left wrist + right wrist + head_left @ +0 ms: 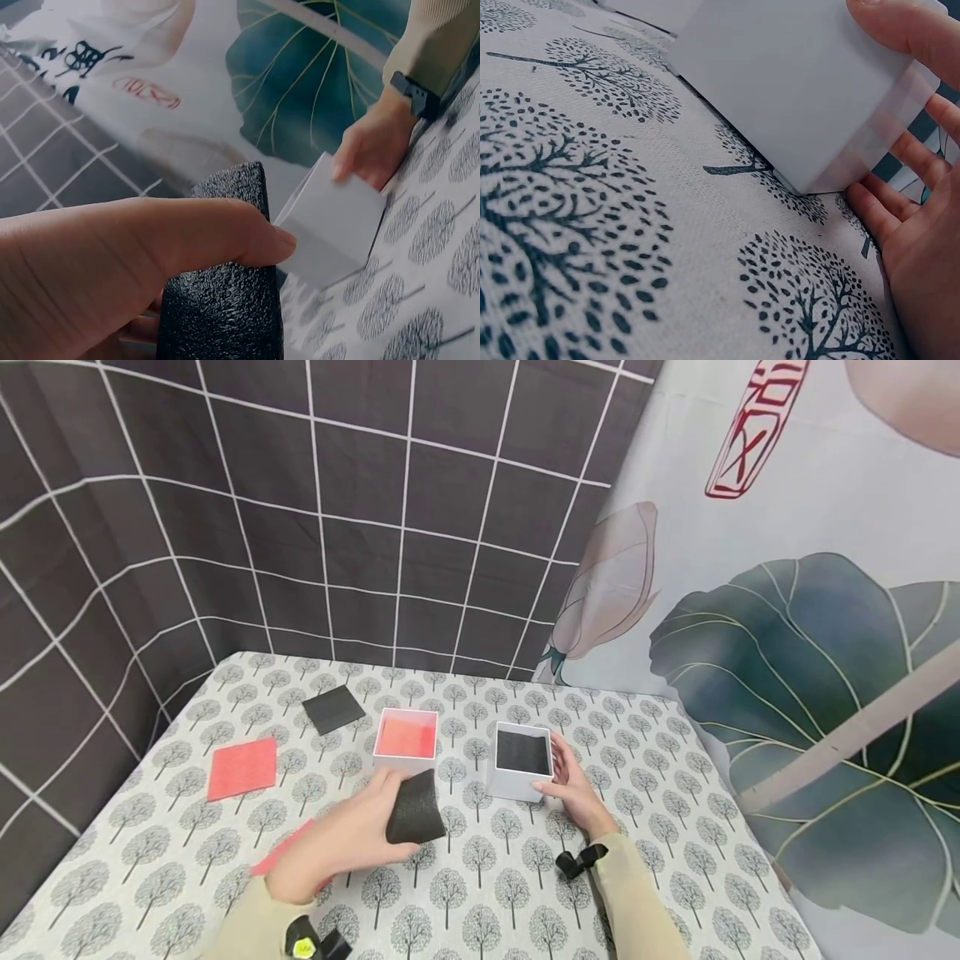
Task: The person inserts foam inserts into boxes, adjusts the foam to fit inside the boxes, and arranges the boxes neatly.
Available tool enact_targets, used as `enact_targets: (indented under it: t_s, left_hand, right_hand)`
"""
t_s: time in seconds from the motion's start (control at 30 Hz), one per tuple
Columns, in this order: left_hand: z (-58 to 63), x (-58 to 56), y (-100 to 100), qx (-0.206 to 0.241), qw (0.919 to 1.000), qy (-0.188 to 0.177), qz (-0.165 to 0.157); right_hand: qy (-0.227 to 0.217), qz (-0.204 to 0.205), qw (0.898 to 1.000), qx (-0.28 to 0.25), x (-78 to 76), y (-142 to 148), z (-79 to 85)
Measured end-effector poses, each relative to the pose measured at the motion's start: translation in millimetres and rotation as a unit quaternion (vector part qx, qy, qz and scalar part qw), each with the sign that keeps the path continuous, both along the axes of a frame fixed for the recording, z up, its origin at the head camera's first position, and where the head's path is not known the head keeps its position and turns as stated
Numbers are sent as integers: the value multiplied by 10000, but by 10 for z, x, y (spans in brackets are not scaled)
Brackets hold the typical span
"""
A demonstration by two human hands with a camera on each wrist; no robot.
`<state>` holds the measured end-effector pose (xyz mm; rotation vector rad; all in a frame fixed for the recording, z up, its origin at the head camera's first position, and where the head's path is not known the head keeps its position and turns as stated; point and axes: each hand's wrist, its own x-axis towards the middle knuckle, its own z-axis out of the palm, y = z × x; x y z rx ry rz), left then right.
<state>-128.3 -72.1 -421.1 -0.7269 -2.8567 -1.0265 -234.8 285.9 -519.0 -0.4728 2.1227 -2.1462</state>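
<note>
My left hand (348,833) holds a black foam square (417,810) above the table, thumb on one face; in the left wrist view the foam (225,315) looks thick and rough, and the fingers behind it are mostly hidden. On the right stands an open white box (513,785) with a black square (522,752) inside. My right hand (577,789) grips this box by its right side, the thumb at the near corner. In the right wrist view the box (780,90) rests on the patterned cloth, fingers around its side.
Left of the gripped box stands another white box (390,762) holding a red square (407,737). A black square (333,709) and a red square (242,768) lie farther left. Another red piece (283,847) is partly covered by the left forearm. Dark gridded cloth (360,527) hangs behind the table.
</note>
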Motion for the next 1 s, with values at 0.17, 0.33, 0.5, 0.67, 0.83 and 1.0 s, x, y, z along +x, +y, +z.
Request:
enact_targets:
  t_s: [0.17, 0.33, 0.5, 0.67, 0.83, 1.0]
  left_hand:
    - [52, -51, 162, -66, 9990, 96, -435]
    - [72, -98, 294, -246, 9971, 327, -635]
    - [94, -147, 380, -251, 9964, 380, -717]
    - [107, -226, 459, -246, 9949, 524, -820]
    - [111, -311, 556, -163, 9932, 482, -1044]
    - [124, -387, 684, -145, 9905, 543, -1254]
  right_hand:
    - [-15, -8, 10000, -54, 7, -1, 11]
    - [1, 17, 10000, -79, 4, -11, 21]
    - [-3, 22, 9999, -134, 19, -16, 29]
    - [28, 65, 9998, -175, 21, -19, 26]
    - [66, 92, 9997, -206, 24, -24, 18]
    - [49, 28, 9998, -202, 27, -20, 6]
